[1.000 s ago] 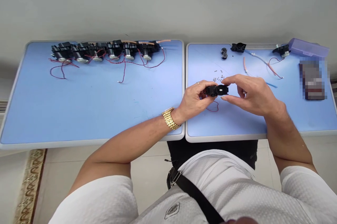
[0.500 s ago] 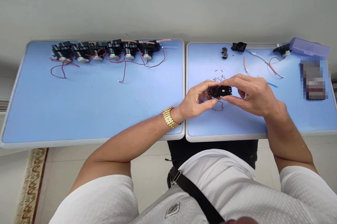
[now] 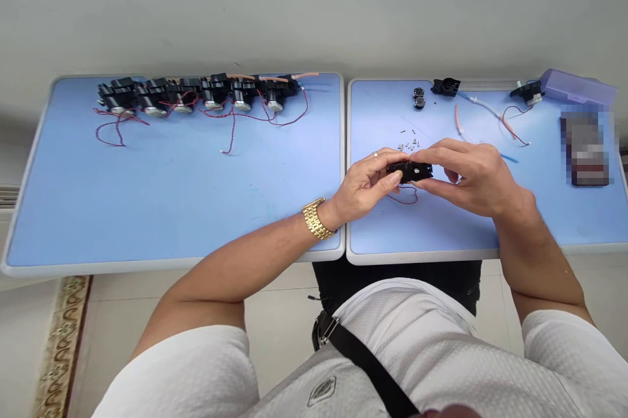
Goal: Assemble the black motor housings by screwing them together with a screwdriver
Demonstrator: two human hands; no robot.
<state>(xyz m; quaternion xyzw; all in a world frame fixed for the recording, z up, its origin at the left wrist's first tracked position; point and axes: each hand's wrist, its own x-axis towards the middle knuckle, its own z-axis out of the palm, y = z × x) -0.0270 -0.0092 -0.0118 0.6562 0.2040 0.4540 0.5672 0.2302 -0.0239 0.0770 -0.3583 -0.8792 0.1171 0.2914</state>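
The person's left hand (image 3: pixel 362 186) and right hand (image 3: pixel 475 176) are holding a black part (image 3: pixel 422 171) above the blue tabletop (image 3: pixel 417 228), while small screws (image 3: pixel 415 141) are lying just beyond it.

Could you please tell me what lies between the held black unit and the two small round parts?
In the head view, small loose pieces, probably screws, lie scattered between the black unit and round parts.

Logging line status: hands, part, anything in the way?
Left hand and right hand gripping black part. Red wire on near side. Small metal pieces scattered just beyond.
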